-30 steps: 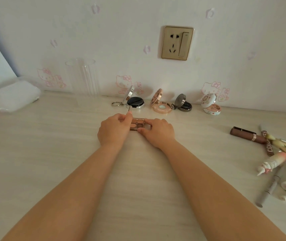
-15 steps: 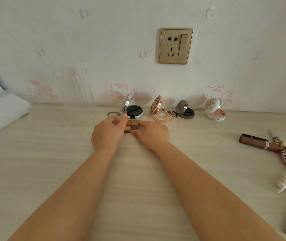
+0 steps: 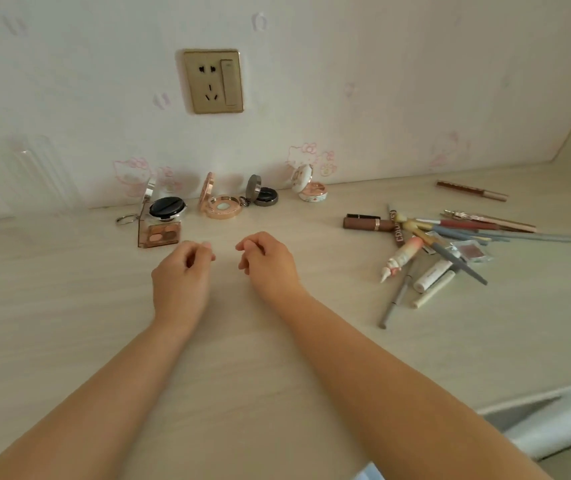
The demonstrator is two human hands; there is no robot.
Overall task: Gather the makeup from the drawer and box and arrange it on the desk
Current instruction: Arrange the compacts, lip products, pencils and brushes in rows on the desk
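Observation:
A small eyeshadow palette (image 3: 161, 234) stands open on the desk (image 3: 69, 306), its clear lid upright at its left. Behind it along the wall stand open compacts: a black one (image 3: 167, 206), a rose-gold one (image 3: 223, 206), a dark grey one (image 3: 265, 196) and a white one (image 3: 313, 192). My left hand (image 3: 182, 271) hovers just right of and nearer than the palette, fingers loosely curled and holding nothing. My right hand (image 3: 266, 263) is beside it, also loosely curled and holding nothing.
A heap of pencils, brushes and tubes (image 3: 440, 244) lies at the right, with a brown lipstick (image 3: 369, 224) at its left edge and a lone pencil (image 3: 471, 190) further back. A clear ribbed cup (image 3: 39, 174) stands at the left by the wall. The desk's edge (image 3: 533, 396) runs lower right.
Both hands have let go of the eyeshadow palette and drawn back toward me. The palette now stands open in front of the black compact. The view has swung to the right.

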